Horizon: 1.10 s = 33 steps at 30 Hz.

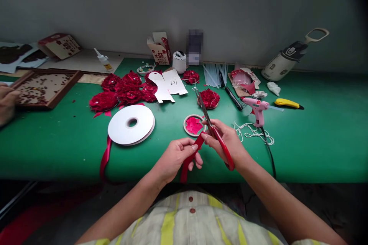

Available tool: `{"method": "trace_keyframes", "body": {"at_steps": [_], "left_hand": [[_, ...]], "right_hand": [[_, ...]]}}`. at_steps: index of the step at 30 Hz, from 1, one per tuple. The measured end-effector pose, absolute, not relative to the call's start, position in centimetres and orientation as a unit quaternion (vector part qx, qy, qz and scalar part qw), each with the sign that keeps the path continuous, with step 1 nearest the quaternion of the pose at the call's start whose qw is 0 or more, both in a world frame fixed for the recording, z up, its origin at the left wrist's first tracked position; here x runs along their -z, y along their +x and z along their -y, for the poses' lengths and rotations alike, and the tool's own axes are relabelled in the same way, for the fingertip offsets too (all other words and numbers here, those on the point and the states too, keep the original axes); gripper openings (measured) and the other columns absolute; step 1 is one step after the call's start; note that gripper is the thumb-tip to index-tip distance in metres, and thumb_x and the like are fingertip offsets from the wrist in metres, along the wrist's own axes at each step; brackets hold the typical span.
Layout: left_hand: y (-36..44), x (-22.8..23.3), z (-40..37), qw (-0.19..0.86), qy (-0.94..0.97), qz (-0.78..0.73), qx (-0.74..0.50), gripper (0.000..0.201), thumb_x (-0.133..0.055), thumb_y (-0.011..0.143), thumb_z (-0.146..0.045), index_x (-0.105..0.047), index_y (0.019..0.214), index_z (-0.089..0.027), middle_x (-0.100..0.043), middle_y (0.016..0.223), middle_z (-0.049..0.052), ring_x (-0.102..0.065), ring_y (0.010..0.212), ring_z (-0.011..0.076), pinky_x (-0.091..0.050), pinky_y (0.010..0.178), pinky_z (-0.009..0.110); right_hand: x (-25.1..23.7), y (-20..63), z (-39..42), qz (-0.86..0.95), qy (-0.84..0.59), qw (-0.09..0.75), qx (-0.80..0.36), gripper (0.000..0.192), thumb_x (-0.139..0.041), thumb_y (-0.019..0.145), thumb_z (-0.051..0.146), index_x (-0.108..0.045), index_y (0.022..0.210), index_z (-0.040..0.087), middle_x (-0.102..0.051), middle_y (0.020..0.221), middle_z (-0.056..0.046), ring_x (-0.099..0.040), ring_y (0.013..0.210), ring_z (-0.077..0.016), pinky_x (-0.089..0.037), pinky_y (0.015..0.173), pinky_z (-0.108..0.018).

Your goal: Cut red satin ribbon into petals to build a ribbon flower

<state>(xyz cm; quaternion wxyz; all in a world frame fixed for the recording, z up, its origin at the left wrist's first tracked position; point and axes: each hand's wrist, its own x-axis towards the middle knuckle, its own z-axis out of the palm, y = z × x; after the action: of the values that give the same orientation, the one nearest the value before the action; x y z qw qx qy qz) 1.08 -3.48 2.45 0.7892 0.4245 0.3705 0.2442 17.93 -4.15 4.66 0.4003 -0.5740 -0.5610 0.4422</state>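
My left hand (179, 157) pinches a red ribbon (190, 158) near its upper end, and the ribbon hangs down over the table's front edge. In my right hand (225, 139) are red-handled scissors (221, 143), blades pointing up and away to the left. The right thumb and fingertips also touch the ribbon's upper end. Just beyond my hands lies a round ring-shaped dish (186, 132) with cut red ribbon pieces (194, 124). To the left, a white ribbon spool (126, 120) lies flat, red ribbon trailing from it.
Several red fabric flowers (126, 92) lie behind the spool, beside a white paper template (175, 82). On the right are a pink glue gun (258, 109), a yellow cutter (287, 103) and a bottle (283, 63). Another person's hand (7, 103) rests by a framed tray (54, 99) at far left.
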Motion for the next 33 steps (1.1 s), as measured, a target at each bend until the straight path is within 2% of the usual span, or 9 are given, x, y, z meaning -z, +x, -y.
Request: {"method": "trace_keyframes", "body": {"at_steps": [4,9,12,18,26,33], "left_hand": [[1.0,-2.4,2.9,0.778,0.404,-0.386,-0.287,0.021,-0.051,0.084,-0.035,-0.052,0.085,-0.014,-0.063,0.063,0.004,-0.051,0.046,0.0079,-0.034,0.044,0.019],[1.1,-1.8,1.8,0.763,0.404,-0.391,-0.319,0.022,-0.052,0.084,-0.035,-0.050,0.080,-0.014,-0.061,0.062,0.004,-0.054,0.051,0.0100,-0.033,0.043,0.019],[1.3,-1.3,1.4,0.757,0.417,-0.389,-0.318,0.020,-0.051,0.084,-0.034,-0.051,0.081,-0.014,-0.060,0.060,0.003,-0.053,0.050,0.0088,-0.030,0.042,0.017],[1.5,-0.9,1.1,0.757,0.436,-0.391,-0.289,0.020,-0.051,0.084,-0.034,-0.053,0.081,-0.014,-0.057,0.054,0.000,-0.046,0.044,0.0059,-0.020,0.038,0.016],[1.7,-0.5,0.6,0.768,0.432,-0.388,-0.271,0.024,-0.051,0.084,-0.036,-0.055,0.083,-0.013,-0.064,0.064,0.006,-0.057,0.052,0.0116,-0.036,0.045,0.019],[2.0,-0.3,0.0,0.779,0.422,-0.386,-0.258,0.022,-0.050,0.084,-0.034,-0.055,0.084,-0.013,-0.064,0.065,0.007,-0.059,0.055,0.0134,-0.038,0.046,0.020]], "right_hand": [[-4.6,19.9,5.5,0.587,-0.620,0.323,-0.409,0.035,-0.053,0.081,0.045,-0.051,0.104,0.019,-0.050,0.067,0.002,-0.046,0.058,-0.0124,-0.040,0.055,-0.024],[-5.5,22.4,7.7,0.644,-0.610,0.153,-0.435,0.033,-0.045,0.085,0.051,-0.050,0.100,0.021,-0.041,0.063,0.005,-0.035,0.055,-0.0108,-0.032,0.051,-0.022],[-5.9,22.3,8.0,0.662,-0.597,0.102,-0.442,0.035,-0.043,0.085,0.054,-0.051,0.098,0.022,-0.039,0.061,0.005,-0.032,0.055,-0.0108,-0.030,0.052,-0.022],[-5.8,21.6,7.2,0.677,-0.584,0.087,-0.439,0.035,-0.043,0.084,0.055,-0.052,0.093,0.023,-0.031,0.058,0.006,-0.026,0.054,-0.0103,-0.026,0.051,-0.021],[-5.1,21.8,6.7,0.679,-0.576,0.086,-0.448,0.034,-0.044,0.084,0.055,-0.052,0.089,0.023,-0.030,0.058,0.006,-0.025,0.053,-0.0103,-0.024,0.049,-0.021],[-4.9,22.1,6.1,0.680,-0.576,0.078,-0.447,0.036,-0.043,0.084,0.056,-0.052,0.091,0.022,-0.030,0.058,0.007,-0.024,0.053,-0.0103,-0.023,0.049,-0.021]]}}
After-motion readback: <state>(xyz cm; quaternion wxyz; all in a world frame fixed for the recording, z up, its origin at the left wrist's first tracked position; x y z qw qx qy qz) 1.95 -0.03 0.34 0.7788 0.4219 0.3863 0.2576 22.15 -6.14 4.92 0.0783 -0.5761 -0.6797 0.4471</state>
